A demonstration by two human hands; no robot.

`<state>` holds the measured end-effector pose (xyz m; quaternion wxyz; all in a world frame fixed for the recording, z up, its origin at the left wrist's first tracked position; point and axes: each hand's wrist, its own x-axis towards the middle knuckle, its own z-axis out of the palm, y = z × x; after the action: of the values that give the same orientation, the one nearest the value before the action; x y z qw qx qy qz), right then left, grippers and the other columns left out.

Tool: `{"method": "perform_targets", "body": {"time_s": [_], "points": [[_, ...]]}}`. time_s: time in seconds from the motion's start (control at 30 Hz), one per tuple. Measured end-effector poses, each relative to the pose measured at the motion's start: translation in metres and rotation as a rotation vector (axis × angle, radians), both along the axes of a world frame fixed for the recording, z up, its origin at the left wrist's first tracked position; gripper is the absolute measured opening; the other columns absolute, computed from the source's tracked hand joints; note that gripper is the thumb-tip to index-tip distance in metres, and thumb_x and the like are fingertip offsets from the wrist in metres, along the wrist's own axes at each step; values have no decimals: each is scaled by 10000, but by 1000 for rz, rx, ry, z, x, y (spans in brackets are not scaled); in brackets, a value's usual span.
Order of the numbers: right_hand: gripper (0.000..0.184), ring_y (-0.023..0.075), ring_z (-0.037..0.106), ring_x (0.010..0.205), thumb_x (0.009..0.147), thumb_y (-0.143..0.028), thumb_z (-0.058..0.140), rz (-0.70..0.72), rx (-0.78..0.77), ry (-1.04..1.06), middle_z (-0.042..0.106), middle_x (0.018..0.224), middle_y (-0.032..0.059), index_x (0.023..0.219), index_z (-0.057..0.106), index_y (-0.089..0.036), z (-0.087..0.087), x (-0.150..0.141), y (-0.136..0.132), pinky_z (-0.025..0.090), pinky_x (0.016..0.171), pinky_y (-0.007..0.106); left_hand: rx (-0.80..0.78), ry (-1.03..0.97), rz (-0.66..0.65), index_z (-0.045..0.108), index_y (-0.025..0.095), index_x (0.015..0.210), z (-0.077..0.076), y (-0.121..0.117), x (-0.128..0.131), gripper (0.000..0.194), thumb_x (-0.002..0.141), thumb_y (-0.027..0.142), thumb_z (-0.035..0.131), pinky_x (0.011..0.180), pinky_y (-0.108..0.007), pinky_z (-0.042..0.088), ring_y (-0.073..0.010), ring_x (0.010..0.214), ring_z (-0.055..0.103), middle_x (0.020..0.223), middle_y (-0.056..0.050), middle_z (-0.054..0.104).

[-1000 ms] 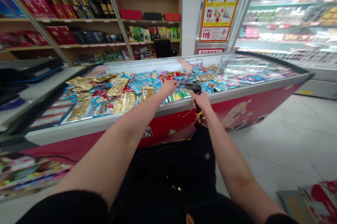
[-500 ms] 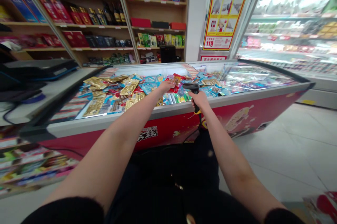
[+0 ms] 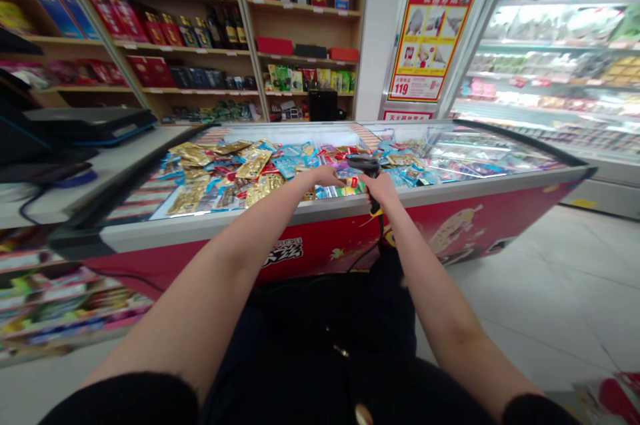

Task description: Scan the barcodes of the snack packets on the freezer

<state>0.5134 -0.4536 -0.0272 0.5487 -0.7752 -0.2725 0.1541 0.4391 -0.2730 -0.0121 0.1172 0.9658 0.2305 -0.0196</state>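
My right hand is wrapped round the handle of a black barcode scanner, whose head points left over the packets. A cable runs down from its grip along the freezer's front. My left hand is just left of it, fingers bent downward and drawn together at a small yellow, red and green packet near the front rim. The fingertips are small and blurred, but they appear to pinch its edge. Gold snack packets and blue ones lie in a heap further left in the chest freezer.
A counter with a dark flat device adjoins the freezer on the left. Shelves of boxes and bottles stand behind. An open refrigerated display is at right, beside a red poster. Tiled floor lies right.
My left hand has moved from the red packets toward me, to the small packet near the front rim. The right hand still holds the scanner in nearly the same place. The view has shifted slightly.
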Motion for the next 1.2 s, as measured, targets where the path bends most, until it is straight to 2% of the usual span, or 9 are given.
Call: {"method": "perform_targets", "body": {"time_s": [0.17,0.23,0.37,0.47,0.7,0.87,1.2], "points": [[200,119,501,366,877,-315,710,-23,45,12,550,478,-39,784,595,-181,1,-1,-3,443,399,221,154,-70,65,727,178,1109,-5,1,5,517,625,314,849,893,-299,494,-317,1112,666,1160,-147,741],[214,119,495,365,874,-315,714,-20,53,22,550,482,-39,768,581,-186,1,-1,-4,438,393,225,166,-87,96,750,183,1010,-8,5,8,453,607,354,865,877,-299,497,-325,1091,673,1086,-140,755],[241,120,494,372,870,-308,715,-21,66,35,544,481,-39,729,559,-190,-1,2,-5,442,387,232,55,-179,136,728,204,707,-7,13,10,208,670,388,818,751,-264,482,-255,880,689,773,-62,724],[252,117,489,367,867,-301,722,-25,74,45,543,478,-39,716,551,-193,0,1,-5,435,380,230,-43,-314,200,702,196,659,-1,15,10,184,705,354,786,689,-261,459,-213,770,652,667,-27,657],[262,121,491,361,878,-307,703,-25,68,23,537,458,-29,693,558,-192,5,-5,-5,435,380,227,-165,-436,278,685,167,700,5,11,8,168,750,310,757,706,-252,468,-175,738,623,684,-16,633],[227,117,489,366,870,-308,715,-42,91,14,536,457,-32,726,592,-183,7,-7,-6,429,388,219,-201,-464,325,691,174,729,4,10,8,166,727,314,779,738,-260,494,-187,787,645,739,-24,671],[272,121,466,340,878,-299,697,-33,84,30,510,425,-27,665,568,-190,8,-9,-6,416,368,233,-232,-482,387,702,185,767,0,14,7,172,716,322,792,729,-259,507,-207,854,680,789,-32,710]]}}
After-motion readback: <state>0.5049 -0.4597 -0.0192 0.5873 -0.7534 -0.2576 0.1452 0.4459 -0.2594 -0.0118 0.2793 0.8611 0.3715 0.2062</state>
